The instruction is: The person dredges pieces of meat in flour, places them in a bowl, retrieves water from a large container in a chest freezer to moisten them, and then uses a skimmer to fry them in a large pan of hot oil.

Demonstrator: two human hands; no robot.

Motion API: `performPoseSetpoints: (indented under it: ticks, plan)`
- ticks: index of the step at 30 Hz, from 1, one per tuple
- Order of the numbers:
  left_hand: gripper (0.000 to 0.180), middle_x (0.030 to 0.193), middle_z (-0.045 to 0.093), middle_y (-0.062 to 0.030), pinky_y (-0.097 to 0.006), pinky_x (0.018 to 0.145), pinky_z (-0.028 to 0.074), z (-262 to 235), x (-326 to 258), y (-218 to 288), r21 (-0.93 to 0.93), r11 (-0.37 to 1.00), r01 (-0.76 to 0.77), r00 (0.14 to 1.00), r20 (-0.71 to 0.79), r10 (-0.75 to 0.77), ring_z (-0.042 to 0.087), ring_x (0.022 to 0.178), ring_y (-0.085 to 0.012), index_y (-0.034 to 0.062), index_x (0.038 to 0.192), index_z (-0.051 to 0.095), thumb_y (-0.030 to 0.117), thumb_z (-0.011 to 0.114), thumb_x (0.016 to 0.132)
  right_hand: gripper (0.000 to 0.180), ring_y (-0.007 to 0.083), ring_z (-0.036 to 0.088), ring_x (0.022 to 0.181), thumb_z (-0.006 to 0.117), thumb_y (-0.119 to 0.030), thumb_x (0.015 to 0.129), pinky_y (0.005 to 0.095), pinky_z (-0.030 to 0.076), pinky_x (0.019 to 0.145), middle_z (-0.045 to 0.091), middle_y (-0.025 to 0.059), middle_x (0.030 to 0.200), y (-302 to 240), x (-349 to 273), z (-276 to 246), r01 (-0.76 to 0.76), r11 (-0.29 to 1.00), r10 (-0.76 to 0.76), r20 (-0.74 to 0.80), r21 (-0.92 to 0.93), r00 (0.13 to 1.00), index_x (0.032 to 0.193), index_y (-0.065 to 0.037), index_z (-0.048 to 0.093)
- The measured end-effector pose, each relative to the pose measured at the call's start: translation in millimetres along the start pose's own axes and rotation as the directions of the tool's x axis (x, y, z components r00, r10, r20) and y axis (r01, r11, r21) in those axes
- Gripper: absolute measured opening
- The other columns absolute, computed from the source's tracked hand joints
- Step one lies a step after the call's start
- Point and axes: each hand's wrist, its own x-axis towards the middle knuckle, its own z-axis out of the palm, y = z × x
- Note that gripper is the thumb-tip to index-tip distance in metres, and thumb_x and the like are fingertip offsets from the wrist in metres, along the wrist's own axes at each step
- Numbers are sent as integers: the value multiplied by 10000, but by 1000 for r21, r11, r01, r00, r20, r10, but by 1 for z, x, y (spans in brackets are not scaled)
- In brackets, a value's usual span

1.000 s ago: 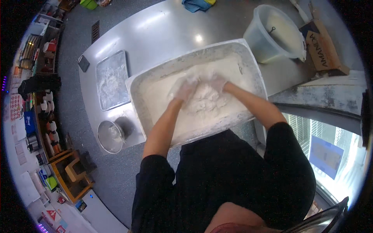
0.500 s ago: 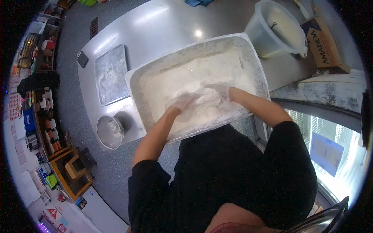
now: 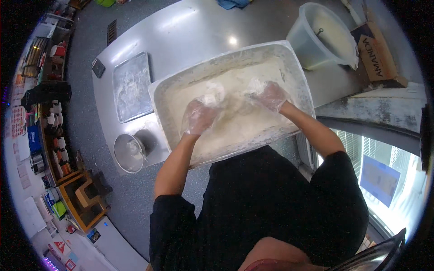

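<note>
A large rectangular white tub [image 3: 289,58] sits on a steel table and holds a pale mass of dough [image 3: 235,108] dusted with flour. Both my hands wear thin clear gloves and are inside the tub. My left hand [image 3: 199,116] presses on the dough's left side with fingers curled. My right hand [image 3: 271,95] grips the dough's right side. The dough between my hands is partly hidden by the gloves.
A floured metal sheet tray [image 3: 132,86] lies left of the tub, with a dark phone [image 3: 98,68] beside it. A small steel bowl [image 3: 129,152] stands at the table's near left corner. A translucent bucket [image 3: 323,36] and a cardboard box [image 3: 377,56] are at the far right.
My hands have moved apart across the dough, the left one drawing back toward me and the right one shifting right. The view has also tilted slightly.
</note>
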Motion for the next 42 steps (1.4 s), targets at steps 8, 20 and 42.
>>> performPoseSetpoints:
  ticks: [8, 20, 42]
  plan:
    - [458, 1076, 599, -142, -330, 847, 455, -13, -7, 36, 393, 861, -322, 928, -47, 369, 578, 969, -289, 36, 1141, 533, 258, 654, 759, 470, 317, 509, 1082, 506, -292, 844, 384, 381, 964, 511, 192, 1195, 20, 3, 26, 468, 879, -476, -180, -84, 861, 1235, -37, 456]
    - [692, 1144, 538, -257, -405, 909, 402, 54, 61, 4, 315, 943, -107, 992, -29, 123, 508, 1085, -364, 35, 1242, 469, 461, 625, 719, 591, 341, 551, 1009, 597, -415, 768, 399, 444, 875, 547, 259, 1097, 55, 148, 84, 76, 992, -82, -55, -102, 995, 1100, 67, 514]
    - [257, 1232, 518, -51, -452, 798, 462, 92, 115, -100, 532, 686, -496, 853, 150, 500, 594, 928, -307, 142, 1018, 627, 285, 461, 884, 384, 315, 525, 1062, 531, -265, 818, 378, 395, 948, 561, 166, 1151, 42, 99, 67, 336, 942, -317, -317, 5, 894, 1115, -28, 577]
